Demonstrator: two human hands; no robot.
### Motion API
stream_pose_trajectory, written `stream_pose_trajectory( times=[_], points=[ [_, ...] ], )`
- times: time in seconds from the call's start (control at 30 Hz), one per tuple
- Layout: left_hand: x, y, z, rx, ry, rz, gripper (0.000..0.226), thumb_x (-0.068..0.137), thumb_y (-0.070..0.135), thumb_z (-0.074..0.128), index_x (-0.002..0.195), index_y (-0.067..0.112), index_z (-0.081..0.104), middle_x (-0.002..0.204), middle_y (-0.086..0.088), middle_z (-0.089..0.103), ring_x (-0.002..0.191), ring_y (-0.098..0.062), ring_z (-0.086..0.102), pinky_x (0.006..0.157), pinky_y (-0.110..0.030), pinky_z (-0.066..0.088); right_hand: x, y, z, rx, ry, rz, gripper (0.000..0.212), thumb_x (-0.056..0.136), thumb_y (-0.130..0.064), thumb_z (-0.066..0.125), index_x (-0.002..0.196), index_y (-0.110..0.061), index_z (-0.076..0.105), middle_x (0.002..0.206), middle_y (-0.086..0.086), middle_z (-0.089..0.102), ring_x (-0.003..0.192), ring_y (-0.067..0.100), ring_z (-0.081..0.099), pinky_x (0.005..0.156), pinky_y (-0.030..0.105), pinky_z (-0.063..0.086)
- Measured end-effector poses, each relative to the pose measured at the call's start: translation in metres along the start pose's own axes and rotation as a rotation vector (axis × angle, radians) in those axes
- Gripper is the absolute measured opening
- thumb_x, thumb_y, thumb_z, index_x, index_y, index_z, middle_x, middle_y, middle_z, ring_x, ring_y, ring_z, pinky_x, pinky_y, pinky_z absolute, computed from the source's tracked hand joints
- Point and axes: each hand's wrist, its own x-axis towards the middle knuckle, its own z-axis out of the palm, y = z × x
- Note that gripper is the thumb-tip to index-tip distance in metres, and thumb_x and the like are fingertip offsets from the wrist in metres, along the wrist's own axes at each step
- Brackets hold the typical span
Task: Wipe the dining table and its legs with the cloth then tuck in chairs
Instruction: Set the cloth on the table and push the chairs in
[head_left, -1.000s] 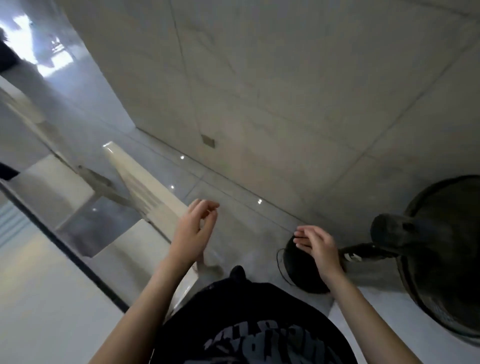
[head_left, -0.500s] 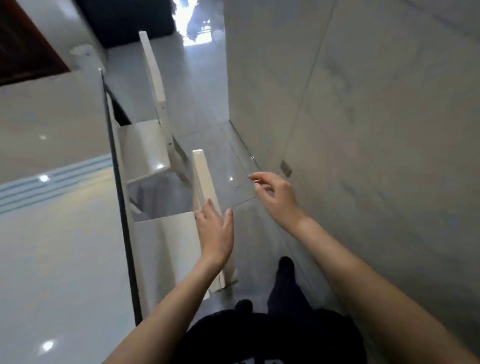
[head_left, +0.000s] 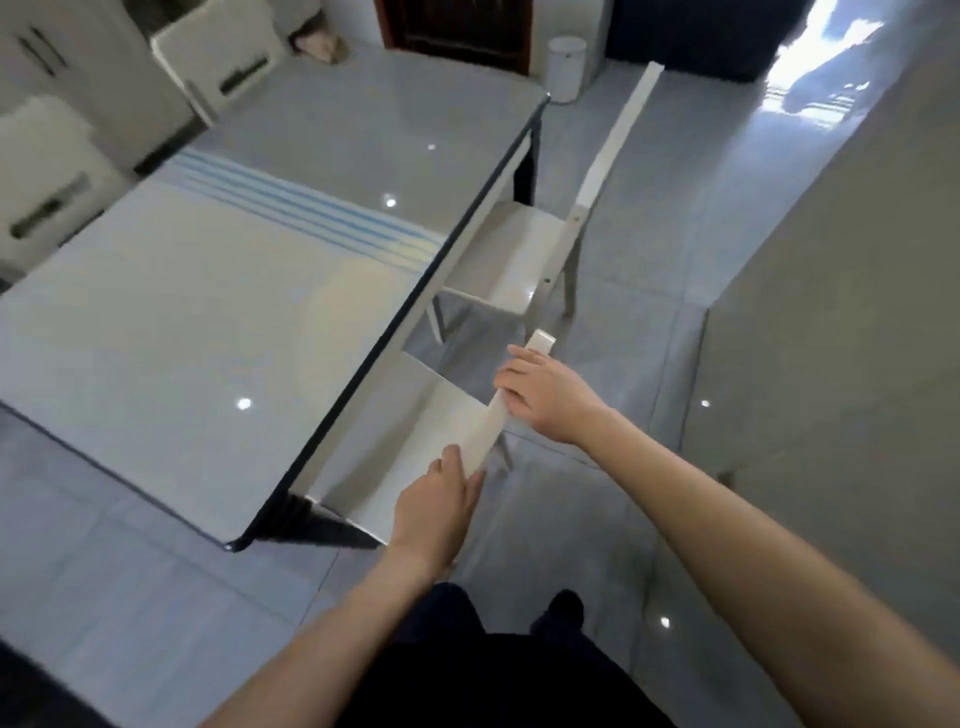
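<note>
Closest in, above dark trousers and shoes, the left hand (head_left: 436, 512) clasps the near end of the top rail of the near white wooden chair (head_left: 485, 436), thumb on one side and fingers on the other. Just beyond it the right hand (head_left: 548, 397) curls over the far end of the same rail. Neither hand holds a wiping cloth, and none can be picked out for certain. Gripping both ends of the rail probably serves to keep the chair square while it is pushed.

That chair's seat already lies partly under the long edge of the glossy grey glass-topped counter (head_left: 208, 338) with its black rim, so the work looks to be at the tucking-in stage. A straight push toward the counter seems all that is needed. The risk is a chair leg catching on the grey tiled floor (head_left: 649, 364) or knocking the dark counter leg at the near corner.

Farther along the same edge stands the far white wooden chair (head_left: 511, 254), its seat only partly under and its back tilted away; it appears to need pushing in too. A white blue-striped runner (head_left: 291, 208) crosses the counter. Beyond are more white chairs on the opposite side and a small white bin (head_left: 566, 67).
</note>
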Motion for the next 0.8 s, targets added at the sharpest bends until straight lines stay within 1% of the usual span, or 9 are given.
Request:
stream_pose_trajectory(
  times=[0.07, 0.13, 0.2, 0.23, 0.3, 0.4, 0.53, 0.67, 0.8],
  points=[
    [-0.013, -0.005, 0.0, -0.013, 0.047, -0.074, 0.045, 0.096, 0.053, 0.018, 0.109, 0.016, 0.04, 0.092, -0.011, 0.064, 0.082, -0.038, 0.063, 0.064, -0.042, 0.048, 0.017, 0.009, 0.003, -0.062, -0.023, -0.089, 0.047, 0.092, -0.029, 0.029, 0.075, -0.01, 0.069, 0.079, 0.008, 0.07, 0.091, 0.027, 0.065, 0.112, 0.041, 0.034],
    [-0.027, -0.009, 0.002, -0.011, 0.086, -0.162, 0.046, 0.095, 0.051, 0.01, 0.098, 0.018, 0.042, 0.082, -0.008, 0.065, 0.076, -0.037, 0.064, 0.062, -0.041, 0.049, 0.031, 0.014, 0.005, -0.159, -0.046, -0.159, 0.046, 0.093, -0.021, 0.037, 0.058, -0.009, 0.064, 0.057, 0.006, 0.064, 0.062, 0.027, 0.061, 0.105, 0.039, 0.041],
    [-0.035, -0.008, 0.002, -0.018, 0.115, -0.28, 0.048, 0.096, 0.048, 0.01, 0.091, 0.019, 0.048, 0.078, -0.006, 0.066, 0.074, -0.034, 0.065, 0.059, -0.037, 0.045, 0.04, 0.017, 0.006, -0.259, -0.083, -0.153, 0.05, 0.093, -0.02, 0.038, 0.049, -0.006, 0.058, 0.045, 0.007, 0.056, 0.05, 0.029, 0.055, 0.075, 0.035, 0.052],
    [-0.035, -0.008, 0.003, 0.005, 0.121, -0.311, 0.051, 0.095, 0.047, 0.007, 0.09, 0.019, 0.049, 0.076, -0.005, 0.066, 0.071, -0.033, 0.065, 0.055, -0.035, 0.043, 0.043, 0.018, 0.006, -0.306, -0.08, -0.132, 0.053, 0.091, -0.022, 0.034, 0.045, -0.006, 0.056, 0.042, 0.007, 0.053, 0.045, 0.028, 0.054, 0.057, 0.031, 0.047],
    [-0.032, -0.007, 0.003, 0.061, 0.132, -0.316, 0.059, 0.091, 0.047, 0.0, 0.088, 0.018, 0.051, 0.07, -0.004, 0.065, 0.063, -0.029, 0.064, 0.051, -0.033, 0.044, 0.046, 0.018, 0.009, -0.275, -0.005, -0.1, 0.053, 0.084, -0.027, 0.033, 0.038, -0.008, 0.053, 0.037, 0.007, 0.048, 0.037, 0.027, 0.048, 0.043, 0.023, 0.029],
    [-0.029, -0.011, 0.002, 0.091, 0.167, -0.31, 0.063, 0.09, 0.047, -0.002, 0.083, 0.017, 0.054, 0.065, -0.003, 0.064, 0.058, -0.028, 0.063, 0.048, -0.03, 0.042, 0.053, 0.021, 0.017, -0.211, 0.081, -0.094, 0.05, 0.078, -0.029, 0.035, 0.036, -0.009, 0.052, 0.036, 0.006, 0.047, 0.034, 0.026, 0.046, 0.044, 0.017, 0.015],
    [-0.022, -0.014, -0.001, 0.114, 0.185, -0.31, 0.057, 0.093, 0.044, 0.008, 0.074, 0.017, 0.055, 0.057, -0.002, 0.062, 0.048, -0.029, 0.06, 0.039, -0.025, 0.02, 0.067, 0.026, 0.021, -0.213, 0.134, -0.125, 0.051, 0.078, -0.03, 0.033, 0.036, -0.008, 0.052, 0.036, 0.003, 0.046, 0.034, 0.023, 0.043, 0.05, 0.016, 0.002],
    [-0.009, -0.021, -0.004, 0.066, 0.26, -0.332, 0.056, 0.093, 0.043, 0.009, 0.072, 0.017, 0.053, 0.057, -0.003, 0.062, 0.05, -0.028, 0.059, 0.045, -0.026, 0.03, 0.086, 0.032, 0.026, -0.197, 0.115, -0.163, 0.048, 0.076, -0.03, 0.035, 0.039, -0.009, 0.054, 0.037, 0.003, 0.048, 0.036, 0.025, 0.045, 0.048, 0.02, 0.009],
    [0.006, -0.027, -0.013, 0.016, 0.315, -0.356, 0.052, 0.093, 0.042, 0.011, 0.068, 0.019, 0.05, 0.057, -0.002, 0.061, 0.051, -0.026, 0.06, 0.045, -0.029, 0.038, 0.109, 0.035, 0.026, -0.194, 0.129, -0.21, 0.047, 0.076, -0.03, 0.034, 0.039, -0.009, 0.055, 0.037, 0.002, 0.048, 0.036, 0.024, 0.044, 0.048, 0.019, 0.004]
  ],
)
